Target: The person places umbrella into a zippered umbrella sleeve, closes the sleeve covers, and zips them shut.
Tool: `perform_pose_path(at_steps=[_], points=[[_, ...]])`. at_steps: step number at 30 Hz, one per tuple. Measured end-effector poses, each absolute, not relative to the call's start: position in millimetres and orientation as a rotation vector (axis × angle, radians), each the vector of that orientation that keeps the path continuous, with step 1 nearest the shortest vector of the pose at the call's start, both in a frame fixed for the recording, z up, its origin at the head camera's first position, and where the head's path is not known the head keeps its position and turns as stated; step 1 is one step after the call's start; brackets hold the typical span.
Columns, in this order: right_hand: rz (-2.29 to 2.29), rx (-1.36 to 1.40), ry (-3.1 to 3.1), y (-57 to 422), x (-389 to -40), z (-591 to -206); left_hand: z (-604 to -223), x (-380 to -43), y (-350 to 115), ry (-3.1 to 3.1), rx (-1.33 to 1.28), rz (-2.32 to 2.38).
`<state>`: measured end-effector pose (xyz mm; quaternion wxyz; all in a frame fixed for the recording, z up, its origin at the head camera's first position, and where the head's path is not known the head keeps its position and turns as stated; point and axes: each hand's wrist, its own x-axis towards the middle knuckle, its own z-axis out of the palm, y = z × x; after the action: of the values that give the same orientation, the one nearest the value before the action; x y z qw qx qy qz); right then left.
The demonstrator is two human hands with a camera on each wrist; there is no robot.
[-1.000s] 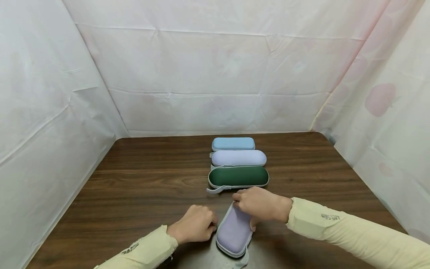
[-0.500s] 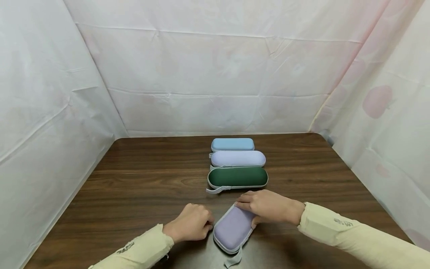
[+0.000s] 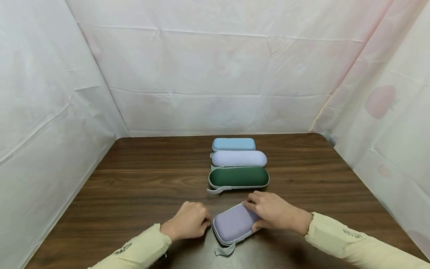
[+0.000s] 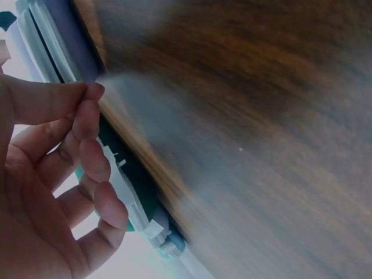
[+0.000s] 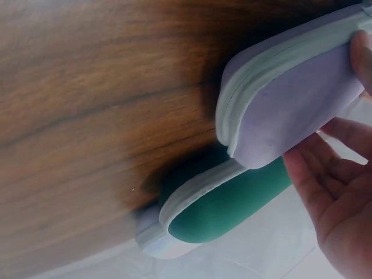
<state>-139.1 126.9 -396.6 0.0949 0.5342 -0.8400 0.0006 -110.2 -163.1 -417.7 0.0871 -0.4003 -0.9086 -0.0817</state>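
Observation:
A lilac zippered glasses case (image 3: 231, 226) lies at a slant near the table's front, its grey wrist strap (image 3: 225, 249) trailing toward me. My right hand (image 3: 273, 213) grips its right end, thumb on the near side and fingers over the far edge. In the right wrist view the thumb and fingers (image 5: 308, 180) span the case (image 5: 290, 110). Beside the case's left end rests my left hand (image 3: 188, 220). Its fingers (image 4: 96, 160) are loosely curled in the left wrist view, thumb tip against the index fingertip, with nothing seen between them.
Behind the lilac case, three more cases lie in a row: a green one (image 3: 239, 177), a pale lavender one (image 3: 239, 158) and a light blue one (image 3: 234, 144). The dark wood table (image 3: 151, 179) is enclosed by white sheeting (image 3: 208, 74) at the back and sides.
The lilac case has turned from lengthwise toward crosswise, its strap end swinging left. My right hand has shifted right with it, and my left hand has drawn slightly left.

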Motion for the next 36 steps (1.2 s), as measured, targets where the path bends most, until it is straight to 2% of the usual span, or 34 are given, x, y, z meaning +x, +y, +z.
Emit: perform_pose_path(at_steps=[22,36], points=[[-0.032,1.361,-2.5,125,-125,-406,-421,-102,-164,-2.647,-1.213,-0.202],[-0.004,1.298,-2.492,124,-123,-410,-421,-88,-146,-2.487,-1.301,-0.243]])
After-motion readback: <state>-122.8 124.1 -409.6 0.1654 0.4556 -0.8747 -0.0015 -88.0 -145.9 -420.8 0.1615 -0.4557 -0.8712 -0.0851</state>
